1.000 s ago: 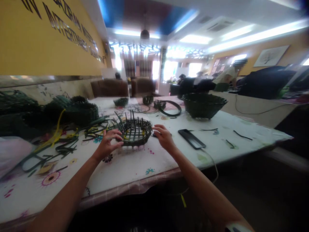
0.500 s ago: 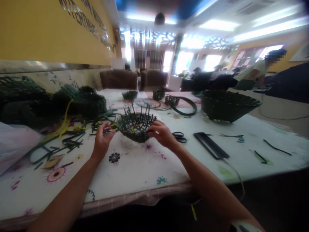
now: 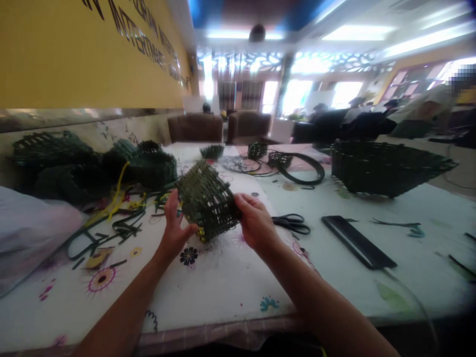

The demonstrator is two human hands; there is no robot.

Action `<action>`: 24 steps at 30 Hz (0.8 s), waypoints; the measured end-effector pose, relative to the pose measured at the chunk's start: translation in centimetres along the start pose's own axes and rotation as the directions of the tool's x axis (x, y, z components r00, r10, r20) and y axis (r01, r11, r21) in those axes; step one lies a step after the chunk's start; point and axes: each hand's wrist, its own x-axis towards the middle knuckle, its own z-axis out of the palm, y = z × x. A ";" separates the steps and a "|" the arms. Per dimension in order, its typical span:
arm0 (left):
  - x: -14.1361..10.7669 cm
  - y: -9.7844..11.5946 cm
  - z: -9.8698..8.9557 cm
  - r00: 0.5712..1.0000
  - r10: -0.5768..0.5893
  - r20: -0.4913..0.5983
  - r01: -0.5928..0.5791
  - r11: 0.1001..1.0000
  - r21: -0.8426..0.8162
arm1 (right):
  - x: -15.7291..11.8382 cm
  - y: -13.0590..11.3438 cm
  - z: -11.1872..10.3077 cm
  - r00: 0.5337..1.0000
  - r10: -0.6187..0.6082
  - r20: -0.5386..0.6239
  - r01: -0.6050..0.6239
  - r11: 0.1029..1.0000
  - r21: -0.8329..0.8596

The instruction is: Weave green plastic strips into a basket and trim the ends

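A small dark green woven basket (image 3: 210,203) is tipped up over the table, its woven outer side facing me and its inside hidden. My right hand (image 3: 256,220) is closed on the basket's right edge. At the opposite side, my left hand (image 3: 174,230) is open, fingers and thumb spread apart. Its thumb comes up to the basket's lower left corner; whether it touches I cannot tell. Yellow bits show at that corner. Black-handled scissors (image 3: 293,223) lie just right of my right hand.
Cut green strips (image 3: 126,225) and a yellow strip (image 3: 118,193) litter the left. Dark woven pieces (image 3: 148,161) are heaped behind them, near a white plastic bag (image 3: 33,233). A large basket (image 3: 386,168), a coiled strip (image 3: 305,168) and a corded black device (image 3: 357,243) occupy the right.
The basket has turned from mouth-up to tipped, showing its outside. My right hand has taken a fuller grip, and my left hand has come closer to the basket. The view has shifted left.
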 end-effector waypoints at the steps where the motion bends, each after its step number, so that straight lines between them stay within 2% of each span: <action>1: 0.0 0.2 -0.2 1.000 0.014 -0.019 -0.014 1.000 0.020 | -0.3 0.1 0.2 0.998 0.039 0.056 -0.039 0.999 0.007; 5: 0.0 1.3 -0.5 0.994 0.076 -0.075 -0.067 0.991 0.116 | -0.6 0.2 0.2 0.969 0.103 0.224 -0.118 0.991 0.055; 7: 0.2 1.9 -0.4 0.990 0.108 -0.090 -0.093 0.983 0.156 | -0.5 -0.1 -0.1 0.958 0.107 0.267 -0.126 0.991 0.052; 12: 1.7 4.2 -0.3 0.986 0.156 -0.059 -0.149 0.982 0.114 | 0.0 -1.8 -2.0 0.932 0.108 0.347 -0.133 0.990 0.050; 18: 5.5 7.1 0.0 0.995 0.079 0.054 -0.091 0.963 0.253 | 2.0 -2.2 -4.6 0.923 0.135 0.360 -0.176 0.981 0.084; 21: 7.1 6.7 0.9 0.993 0.052 0.105 -0.084 0.944 0.320 | 3.3 -1.1 -5.8 0.927 0.192 0.323 -0.231 0.969 0.088; 24: 7.6 5.1 1.7 0.994 0.029 0.103 -0.068 0.917 0.394 | 4.2 0.1 -6.5 0.922 0.266 0.281 -0.299 0.951 0.080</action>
